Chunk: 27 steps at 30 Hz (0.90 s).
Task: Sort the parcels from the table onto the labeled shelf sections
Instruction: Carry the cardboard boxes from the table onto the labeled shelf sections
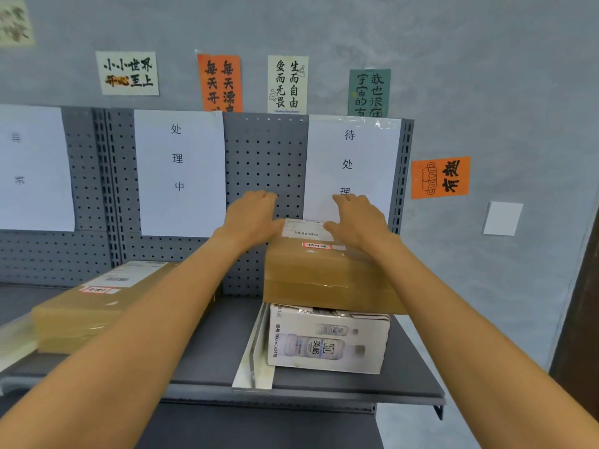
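Grey pegboard shelf was noted. Atop the white bottle carton, a brown parcel was pressed by the left hand and right hand, fingers extended flat.

Shelf: brown parcel, white carton

- Brown parcel, top of stack: cardboard wrapped in clear tape, glossy, light streaks across the front face; white paper label on top.
- White carton beneath: printed cardboard, mostly matt, flaps slightly crumpled.
- Second brown parcel, left: same taped cardboard, sheen along edges.
- Shelf: grey painted metal, matt, smooth; back panel perforated metal.
- Divider strip: shiny, reflective, material unclear.
- Section signs: plain white paper, matt; right one taped glossy along top.
- Wall: grey, mottled, rough-looking.
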Each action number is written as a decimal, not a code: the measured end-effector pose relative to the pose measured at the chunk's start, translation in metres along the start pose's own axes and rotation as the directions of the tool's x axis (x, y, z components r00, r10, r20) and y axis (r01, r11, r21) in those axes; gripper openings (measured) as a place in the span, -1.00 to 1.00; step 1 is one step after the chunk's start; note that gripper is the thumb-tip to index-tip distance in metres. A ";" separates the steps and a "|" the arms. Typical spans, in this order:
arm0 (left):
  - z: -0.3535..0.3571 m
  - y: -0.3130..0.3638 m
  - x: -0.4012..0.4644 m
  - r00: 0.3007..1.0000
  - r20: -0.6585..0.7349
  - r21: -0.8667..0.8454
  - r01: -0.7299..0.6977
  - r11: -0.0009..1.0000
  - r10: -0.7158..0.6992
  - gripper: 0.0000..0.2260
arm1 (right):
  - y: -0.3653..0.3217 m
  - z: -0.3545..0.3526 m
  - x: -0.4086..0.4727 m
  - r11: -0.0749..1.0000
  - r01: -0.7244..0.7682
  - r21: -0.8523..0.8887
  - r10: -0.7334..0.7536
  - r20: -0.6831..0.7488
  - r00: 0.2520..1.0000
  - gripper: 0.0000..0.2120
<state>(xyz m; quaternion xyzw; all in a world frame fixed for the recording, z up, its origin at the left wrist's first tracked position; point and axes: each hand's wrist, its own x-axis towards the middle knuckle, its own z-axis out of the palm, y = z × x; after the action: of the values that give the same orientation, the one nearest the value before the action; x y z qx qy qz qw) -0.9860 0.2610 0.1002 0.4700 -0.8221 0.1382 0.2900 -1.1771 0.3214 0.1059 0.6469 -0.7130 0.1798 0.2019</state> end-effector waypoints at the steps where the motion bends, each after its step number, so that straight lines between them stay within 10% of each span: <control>1: -0.004 -0.003 -0.003 1.000 0.000 0.012 -0.003 1.000 0.003 -0.48 | -0.005 -0.001 -0.001 1.000 0.010 0.007 -0.009 -0.006 1.000 -0.45; 13: -0.064 -0.082 -0.077 0.999 0.002 0.136 0.038 0.990 -0.039 -0.48 | -0.120 -0.014 -0.024 0.987 0.149 0.064 -0.144 -0.080 0.986 -0.42; 27: -0.172 -0.284 -0.291 0.946 0.041 0.334 0.292 0.896 -0.323 -0.45 | -0.408 0.000 -0.099 0.871 0.440 0.217 -0.439 -0.057 0.897 -0.41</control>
<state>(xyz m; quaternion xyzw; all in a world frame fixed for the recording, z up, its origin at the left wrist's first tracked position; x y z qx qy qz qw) -0.5709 0.4007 0.0471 0.6411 -0.7164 0.2011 0.1877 -0.7631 0.3657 0.0528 0.8100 -0.5218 0.2104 0.1652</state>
